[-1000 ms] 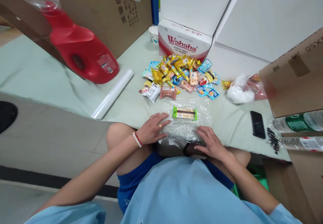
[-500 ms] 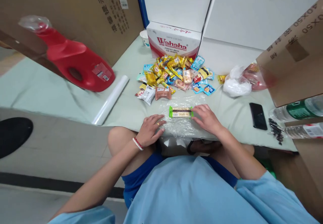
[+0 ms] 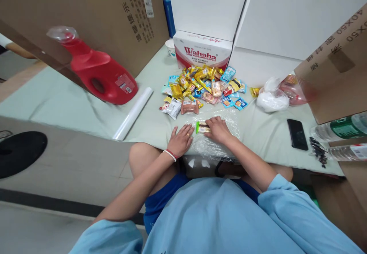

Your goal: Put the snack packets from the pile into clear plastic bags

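A green-ended wrapped snack bar (image 3: 202, 127) lies on clear plastic film (image 3: 203, 145) near the table's front edge. My right hand (image 3: 218, 129) grips the bar from the right with curled fingers, hiding its right half. Just left of the bar, my left hand (image 3: 180, 141) rests palm down with its fingers stretched out, holding nothing. Beyond both hands is a heap of small wrapped snacks (image 3: 200, 80), mostly yellow, blue and pink. A brown packet (image 3: 189, 107) and a silver-white packet (image 3: 172, 109) lie at its near side.
To the left are a red jug (image 3: 103, 76) and a white roll (image 3: 133, 114). A Wahaha carton (image 3: 204, 51) and a paper cup (image 3: 170, 47) stand behind. On the right are a white plastic bag (image 3: 273, 95), a black phone (image 3: 297, 134) and plastic bottles (image 3: 348, 127).
My right hand has slid left over the bar and now covers its right half. My left hand has moved slightly forward and lies flatter. The whole view has shifted a little.
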Available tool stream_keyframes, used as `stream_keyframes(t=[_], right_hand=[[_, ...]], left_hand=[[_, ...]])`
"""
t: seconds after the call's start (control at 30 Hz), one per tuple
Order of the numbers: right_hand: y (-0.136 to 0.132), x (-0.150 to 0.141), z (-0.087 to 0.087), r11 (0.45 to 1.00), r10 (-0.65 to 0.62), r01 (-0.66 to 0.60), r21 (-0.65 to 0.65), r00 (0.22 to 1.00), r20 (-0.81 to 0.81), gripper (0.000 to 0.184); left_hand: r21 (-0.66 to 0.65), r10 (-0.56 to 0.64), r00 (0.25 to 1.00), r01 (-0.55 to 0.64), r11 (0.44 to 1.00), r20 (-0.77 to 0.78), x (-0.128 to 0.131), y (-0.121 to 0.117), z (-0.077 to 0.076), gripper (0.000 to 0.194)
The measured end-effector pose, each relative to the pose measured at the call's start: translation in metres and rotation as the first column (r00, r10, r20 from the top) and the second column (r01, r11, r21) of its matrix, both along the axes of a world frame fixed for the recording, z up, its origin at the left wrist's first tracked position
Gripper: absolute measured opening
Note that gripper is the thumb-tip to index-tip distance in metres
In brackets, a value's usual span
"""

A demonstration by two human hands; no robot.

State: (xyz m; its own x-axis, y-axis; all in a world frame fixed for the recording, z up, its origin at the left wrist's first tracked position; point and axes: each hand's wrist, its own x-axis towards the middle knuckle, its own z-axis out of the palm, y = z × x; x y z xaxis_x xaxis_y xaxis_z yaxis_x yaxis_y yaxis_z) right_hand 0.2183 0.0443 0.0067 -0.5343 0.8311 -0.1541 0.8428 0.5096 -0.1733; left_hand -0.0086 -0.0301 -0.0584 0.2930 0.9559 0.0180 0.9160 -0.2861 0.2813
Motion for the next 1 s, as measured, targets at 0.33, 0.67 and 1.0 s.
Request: stream_keyframes(t=[0.33,0.67,1.0], right_hand=[[0.000,0.016,0.003,0.999,0.028,-0.027,-0.026,0.999,0.031,0.045],[0.000,0.032,-0.001,0.998,0.052,-0.055,-0.007,0.980,-0.194,0.064],[-0.098,0.128,-0.027,0.979,0.195,-0.199,0.035,0.889,-0.414,0.052]], left_hand=[[-0.058,-0.053,0.999,0.052,0.997,-0.008,-0.008,-0.001,0.003,0.069],[0.076,-0.245,0.966,0.240,0.968,0.076,-0.010,-0.008,0.026,0.057],[-0.062,-0.283,0.926,0.307,0.950,0.248,-0.031,-0.010,0.012,0.035]])
